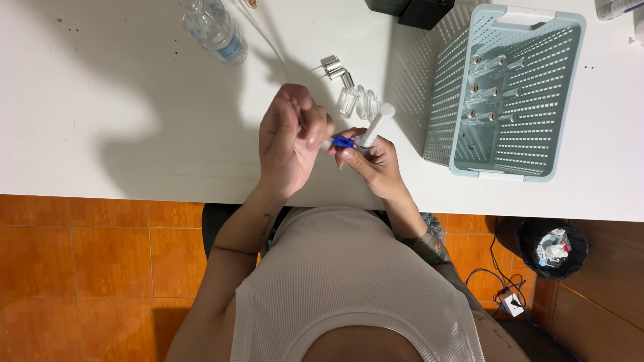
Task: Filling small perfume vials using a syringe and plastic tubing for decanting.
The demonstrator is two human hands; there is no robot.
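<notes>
Over the white table (100,121), my right hand (372,164) grips a white syringe (376,126) that points up and to the right. A blue tip (343,141) sits at the syringe's lower end. My left hand (290,137) is curled and its fingertips pinch at that blue tip. Just beyond my hands lie small clear glass vials (359,102) and silver caps (332,66) on the table.
A pale blue slotted basket (443,100) at the right holds several small glass vials. A clear plastic bottle (215,28) lies at the top. Black boxes (412,8) stand at the far edge. Below, a black bin (553,247) and cables sit on the orange tiled floor.
</notes>
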